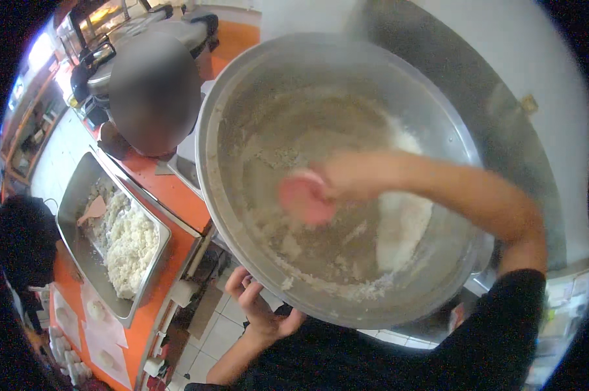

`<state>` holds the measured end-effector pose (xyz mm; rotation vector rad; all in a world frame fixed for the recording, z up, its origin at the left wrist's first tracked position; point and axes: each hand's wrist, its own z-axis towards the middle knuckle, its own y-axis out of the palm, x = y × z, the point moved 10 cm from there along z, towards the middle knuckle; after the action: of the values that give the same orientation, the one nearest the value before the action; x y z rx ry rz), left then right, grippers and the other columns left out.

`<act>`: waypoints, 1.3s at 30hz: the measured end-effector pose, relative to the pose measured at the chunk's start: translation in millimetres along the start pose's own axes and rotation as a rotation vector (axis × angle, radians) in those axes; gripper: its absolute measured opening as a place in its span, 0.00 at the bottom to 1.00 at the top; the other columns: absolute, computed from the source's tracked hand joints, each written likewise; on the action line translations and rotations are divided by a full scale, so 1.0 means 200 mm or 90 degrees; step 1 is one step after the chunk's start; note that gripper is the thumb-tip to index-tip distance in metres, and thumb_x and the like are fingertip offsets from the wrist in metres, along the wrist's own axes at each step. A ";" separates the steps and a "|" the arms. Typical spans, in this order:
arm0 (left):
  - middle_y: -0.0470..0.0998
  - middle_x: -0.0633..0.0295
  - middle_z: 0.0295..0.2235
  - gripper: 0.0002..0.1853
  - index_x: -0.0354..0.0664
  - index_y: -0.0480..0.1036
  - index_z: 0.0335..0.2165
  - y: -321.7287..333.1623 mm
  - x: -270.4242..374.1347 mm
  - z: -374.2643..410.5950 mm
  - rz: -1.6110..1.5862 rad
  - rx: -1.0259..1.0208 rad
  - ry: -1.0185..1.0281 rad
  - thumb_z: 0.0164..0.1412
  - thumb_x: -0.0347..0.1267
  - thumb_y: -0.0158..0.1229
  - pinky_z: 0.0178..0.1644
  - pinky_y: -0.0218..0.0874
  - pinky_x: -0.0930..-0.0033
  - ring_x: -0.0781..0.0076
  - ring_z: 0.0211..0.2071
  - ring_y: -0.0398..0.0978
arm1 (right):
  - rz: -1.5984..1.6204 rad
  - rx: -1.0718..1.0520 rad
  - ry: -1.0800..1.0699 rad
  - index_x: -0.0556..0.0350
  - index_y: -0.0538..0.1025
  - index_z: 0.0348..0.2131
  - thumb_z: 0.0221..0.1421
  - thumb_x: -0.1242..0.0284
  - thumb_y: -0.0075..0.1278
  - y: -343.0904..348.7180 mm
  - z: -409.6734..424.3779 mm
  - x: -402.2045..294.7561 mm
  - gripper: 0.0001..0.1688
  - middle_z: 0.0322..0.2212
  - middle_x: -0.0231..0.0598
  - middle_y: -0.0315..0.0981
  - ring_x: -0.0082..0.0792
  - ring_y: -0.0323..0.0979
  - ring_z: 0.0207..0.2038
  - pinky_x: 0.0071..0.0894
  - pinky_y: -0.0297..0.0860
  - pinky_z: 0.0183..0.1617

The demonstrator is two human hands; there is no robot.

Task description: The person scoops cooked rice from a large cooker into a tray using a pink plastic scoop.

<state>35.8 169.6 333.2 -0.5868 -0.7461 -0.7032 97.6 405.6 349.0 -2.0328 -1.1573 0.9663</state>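
Observation:
A large, wide metal pot (333, 112) is tilted towards me and fills the middle of the view. My right hand (353, 173) is inside it, motion-blurred, gripping a rounded pink utensil (306, 198) whose exact kind is unclear. White food, probably cooked rice (404, 234), clings to the pot's right inner side, and thinner residue marks its bottom and lower wall. Below the pot's lower left rim, my left hand (267, 310) holds the pot from underneath with fingers curled; its contact is partly hidden.
Left, a deep metal tray (163, 239) holds white rice (133, 249) and a rice paddle (94, 209) on an orange counter (177, 261). Paper sheets (111, 361) bear small white portions. A person with a blurred head (155, 93) stands beyond; a dark-clothed person (25, 244) is far left.

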 end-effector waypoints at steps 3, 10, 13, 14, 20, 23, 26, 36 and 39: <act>0.54 0.48 0.52 0.44 0.45 0.54 0.54 -0.01 0.02 0.02 0.028 -0.004 0.017 0.42 0.42 0.70 0.54 0.56 0.51 0.53 0.53 0.59 | -0.056 0.165 0.081 0.54 0.72 0.46 0.60 0.54 0.45 -0.20 0.13 0.04 0.25 0.32 0.56 0.78 0.59 0.76 0.38 0.52 0.72 0.42; 0.59 0.49 0.51 0.43 0.45 0.55 0.52 -0.01 -0.16 -0.13 0.040 -0.028 -0.139 0.43 0.48 0.68 0.56 0.53 0.49 0.50 0.53 0.58 | -0.133 -0.011 0.041 0.32 0.74 0.46 0.60 0.51 0.45 -0.03 0.10 -0.28 0.19 0.31 0.44 0.79 0.53 0.78 0.35 0.54 0.73 0.37; 0.63 0.54 0.49 0.41 0.47 0.57 0.51 -0.01 -0.02 -0.02 0.109 -0.002 0.012 0.44 0.52 0.66 0.55 0.53 0.47 0.50 0.53 0.59 | -0.180 -0.095 -0.016 0.32 0.76 0.45 0.54 0.54 0.50 0.16 -0.02 -0.31 0.19 0.30 0.41 0.79 0.50 0.78 0.35 0.52 0.73 0.36; 0.67 0.59 0.47 0.39 0.48 0.60 0.49 -0.02 -0.03 -0.03 0.116 0.068 0.020 0.45 0.55 0.64 0.55 0.53 0.47 0.51 0.52 0.59 | -0.205 -0.114 -0.049 0.34 0.77 0.44 0.53 0.55 0.52 0.22 -0.06 -0.30 0.19 0.30 0.41 0.79 0.48 0.79 0.35 0.52 0.73 0.35; 0.66 0.57 0.48 0.38 0.47 0.63 0.47 -0.02 -0.05 -0.03 0.064 0.045 0.044 0.45 0.58 0.62 0.55 0.54 0.47 0.51 0.51 0.60 | -0.179 -0.224 0.075 0.44 0.81 0.32 0.43 0.58 0.59 0.26 -0.33 -0.08 0.15 0.27 0.42 0.80 0.45 0.79 0.34 0.48 0.72 0.33; 0.63 0.53 0.48 0.38 0.45 0.61 0.47 -0.02 -0.05 -0.03 0.056 0.047 0.043 0.44 0.54 0.64 0.54 0.55 0.48 0.51 0.52 0.60 | -0.179 -0.114 0.274 0.42 0.82 0.29 0.41 0.59 0.61 0.15 -0.38 0.14 0.13 0.26 0.42 0.80 0.46 0.79 0.32 0.46 0.72 0.33; 0.59 0.50 0.49 0.39 0.43 0.60 0.48 -0.02 -0.03 -0.02 0.044 0.040 0.034 0.43 0.51 0.67 0.53 0.55 0.49 0.52 0.52 0.59 | -0.164 -0.180 0.316 0.42 0.83 0.26 0.41 0.58 0.61 0.22 -0.44 0.17 0.12 0.24 0.42 0.80 0.46 0.79 0.29 0.45 0.72 0.33; 0.58 0.44 0.50 0.37 0.42 0.62 0.47 0.00 -0.03 -0.01 -0.064 0.100 0.011 0.42 0.43 0.71 0.51 0.57 0.53 0.52 0.51 0.60 | 0.313 -0.323 0.276 0.56 0.78 0.41 0.65 0.51 0.40 0.47 -0.34 -0.14 0.27 0.23 0.43 0.75 0.32 0.70 0.19 0.34 0.66 0.19; 0.59 0.44 0.50 0.37 0.41 0.63 0.47 -0.01 -0.02 -0.02 -0.047 0.098 0.015 0.41 0.41 0.72 0.50 0.57 0.54 0.52 0.51 0.61 | 0.411 -0.264 0.291 0.54 0.74 0.46 0.67 0.52 0.38 0.46 -0.24 -0.19 0.27 0.23 0.41 0.73 0.28 0.67 0.17 0.33 0.64 0.17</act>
<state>34.0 167.1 329.2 -0.4118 -0.7953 -0.7125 164.9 324.0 315.2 -2.8600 -0.4752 0.4889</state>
